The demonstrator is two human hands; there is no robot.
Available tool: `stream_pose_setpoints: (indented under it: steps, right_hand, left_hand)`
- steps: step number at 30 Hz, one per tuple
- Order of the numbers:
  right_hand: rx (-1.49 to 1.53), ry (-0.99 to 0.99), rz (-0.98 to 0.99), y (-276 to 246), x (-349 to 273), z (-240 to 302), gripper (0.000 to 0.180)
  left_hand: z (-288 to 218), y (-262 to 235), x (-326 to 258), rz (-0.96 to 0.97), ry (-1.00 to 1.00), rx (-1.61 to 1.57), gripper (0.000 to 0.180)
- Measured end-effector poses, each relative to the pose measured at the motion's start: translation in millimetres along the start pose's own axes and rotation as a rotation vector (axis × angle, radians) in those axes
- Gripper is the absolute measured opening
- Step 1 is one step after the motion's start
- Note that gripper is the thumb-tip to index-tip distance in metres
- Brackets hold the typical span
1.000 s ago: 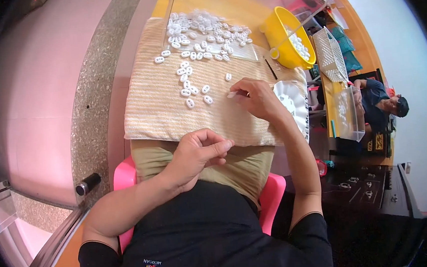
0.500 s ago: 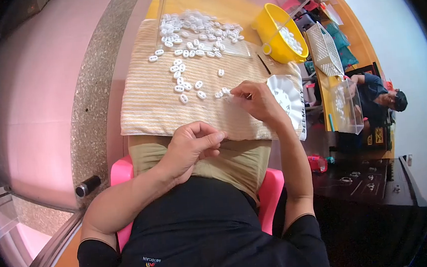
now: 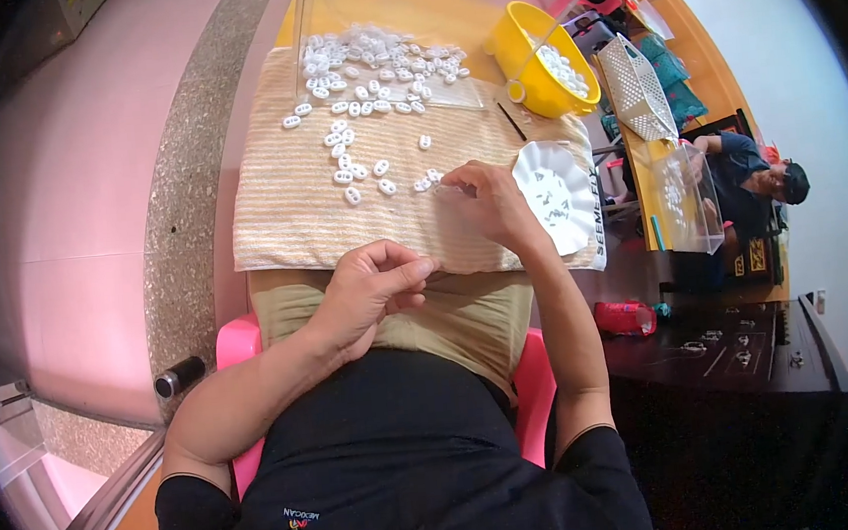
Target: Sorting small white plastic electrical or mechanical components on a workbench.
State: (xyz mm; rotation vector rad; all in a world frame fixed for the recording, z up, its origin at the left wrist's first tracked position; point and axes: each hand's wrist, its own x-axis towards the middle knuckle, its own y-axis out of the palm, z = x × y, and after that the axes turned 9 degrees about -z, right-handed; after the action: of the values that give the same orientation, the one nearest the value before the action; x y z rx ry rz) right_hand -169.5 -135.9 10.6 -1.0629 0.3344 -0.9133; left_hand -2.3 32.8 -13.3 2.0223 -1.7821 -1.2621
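Close to the towel's near edge, my left hand [image 3: 372, 294] is closed with thumb and forefinger pressed together; whatever sits in the pinch is too small to make out. My right hand [image 3: 491, 205] is over the striped towel [image 3: 291, 226], its fingers curled in beside a few white plastic pieces [image 3: 427, 180]. Its fingertips partly hide what they touch. Left of it, several white oval pieces with two dark holes [image 3: 342, 177] lie in a loose column. A bigger heap of such pieces [image 3: 378, 59] is farther back, partly in a clear plastic tray [image 3: 461, 101].
Right of my right hand is a white fluted paper dish [image 3: 568, 224] with small dark bits. Behind it are a thin black stick [image 3: 512, 121] and a yellow tub [image 3: 517, 53] of white pieces. Another person [image 3: 750, 170] works at a table on the right, near a white perforated basket [image 3: 637, 89].
The view has shifted slightly, moving the towel and pieces a little left in the picture. Both hands keep nearly the same poses, the right one still beside the small white pieces.
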Motion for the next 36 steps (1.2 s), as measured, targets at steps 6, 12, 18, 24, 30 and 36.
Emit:
stream_pose_setpoints:
  steps: [6, 12, 18, 24, 30, 36]
  right_hand:
    - [0.098, 0.086, -0.080, 1.0, -6.5, 3.9, 0.018]
    - [0.055, 0.109, -0.105, -0.9, -9.6, -2.5, 0.020]
    - [0.187, -0.037, -0.138, -1.6, -19.4, -5.4, 0.022]
    - [0.527, 0.084, -0.001, -1.1, -45.7, 21.8, 0.030]
    - [0.842, 0.266, 0.073, 11.4, -68.4, 46.9, 0.021]
    - [0.945, 0.176, 0.032, 19.9, -72.5, 52.2, 0.019]
  left_hand:
    - [-1.8, 0.9, -1.3, -0.009, 0.001, 0.012, 0.008]
    - [-1.0, 2.4, -0.9, -0.019, -0.007, 0.018, 0.008]
    - [-1.4, 3.7, -1.2, -0.020, 0.002, -0.007, 0.008]
    - [2.0, 3.1, -0.4, -0.059, 0.058, -0.034, 0.010]
    - [1.0, 6.3, -0.6, -0.090, 0.119, -0.081, 0.017]
    - [1.9, 5.4, 0.6, -0.071, 0.154, -0.078, 0.017]
